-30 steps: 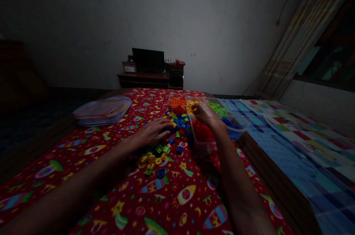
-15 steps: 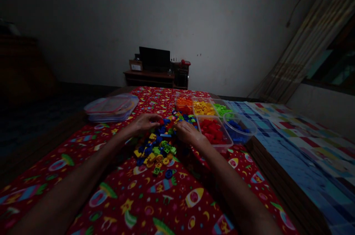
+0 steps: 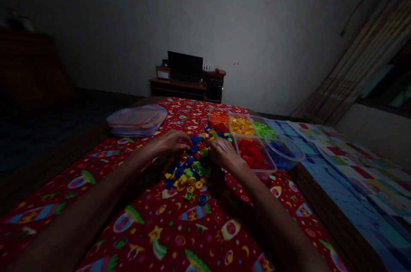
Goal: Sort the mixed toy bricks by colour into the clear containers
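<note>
A mixed pile of toy building bricks (image 3: 188,173) in blue, yellow, green and red lies on a red patterned cloth (image 3: 154,203). At the pile's left edge is my left hand (image 3: 175,141), thumb and fingers curved and apart, with no brick visible between them. My right hand (image 3: 221,152) reaches over the pile's right side, fingers curled down and closed; whatever they hold is hidden. Just right of it stands a clear box of red bricks (image 3: 252,154). Close to me, a blue round piece (image 3: 202,199) and a green brick (image 3: 188,195) lie at the pile's edge.
Behind the red box are boxes of orange bricks (image 3: 220,121), yellow bricks (image 3: 241,126) and green bricks (image 3: 263,130). A round tub (image 3: 297,156) with blue bricks stands at right. Stacked clear lids (image 3: 138,120) lie at left. Beyond is a desk with a monitor (image 3: 185,66).
The view has shifted slightly, moving the scene rightward. A red brick seen at my left fingertips earlier no longer shows there. The blue strip near the pile's middle is no longer visible.
</note>
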`<state>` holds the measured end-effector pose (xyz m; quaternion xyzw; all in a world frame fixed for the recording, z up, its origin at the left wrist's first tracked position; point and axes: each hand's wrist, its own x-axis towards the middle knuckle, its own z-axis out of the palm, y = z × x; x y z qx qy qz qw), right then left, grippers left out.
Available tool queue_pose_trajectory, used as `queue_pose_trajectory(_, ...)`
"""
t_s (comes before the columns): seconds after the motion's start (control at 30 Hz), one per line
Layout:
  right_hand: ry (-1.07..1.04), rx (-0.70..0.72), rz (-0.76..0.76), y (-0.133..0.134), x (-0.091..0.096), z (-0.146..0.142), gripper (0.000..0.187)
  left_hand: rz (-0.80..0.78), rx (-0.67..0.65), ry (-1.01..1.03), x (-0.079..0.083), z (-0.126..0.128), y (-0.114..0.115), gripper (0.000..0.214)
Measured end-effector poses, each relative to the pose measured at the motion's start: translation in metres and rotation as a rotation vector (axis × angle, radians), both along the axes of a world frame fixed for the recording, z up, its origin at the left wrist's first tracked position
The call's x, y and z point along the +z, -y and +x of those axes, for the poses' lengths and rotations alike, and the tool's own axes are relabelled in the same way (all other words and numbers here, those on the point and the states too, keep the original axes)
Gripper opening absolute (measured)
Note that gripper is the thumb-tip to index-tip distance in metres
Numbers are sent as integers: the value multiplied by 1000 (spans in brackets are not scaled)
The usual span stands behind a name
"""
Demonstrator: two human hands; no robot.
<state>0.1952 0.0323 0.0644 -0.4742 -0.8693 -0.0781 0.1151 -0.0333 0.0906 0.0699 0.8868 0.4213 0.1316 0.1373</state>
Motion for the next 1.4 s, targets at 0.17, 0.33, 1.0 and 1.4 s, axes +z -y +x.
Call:
queue_pose_trajectory(0.17,68,80,-73,11,2,-14,21,165,-51,-156,-12,14,11,23)
queue_pose_trajectory(0.33,105,88,-88,16,-7,-16,20,116,-7,-71,-12,17,13,24)
queue_pose_trajectory(1.0,-645,8,-322,-11,69,83,18,-285,208,650,-5,48,21,75)
queue_pose_trajectory(1.4,-244,128,-237,10,44,8,28,-370,235,739,-13,62,30,86)
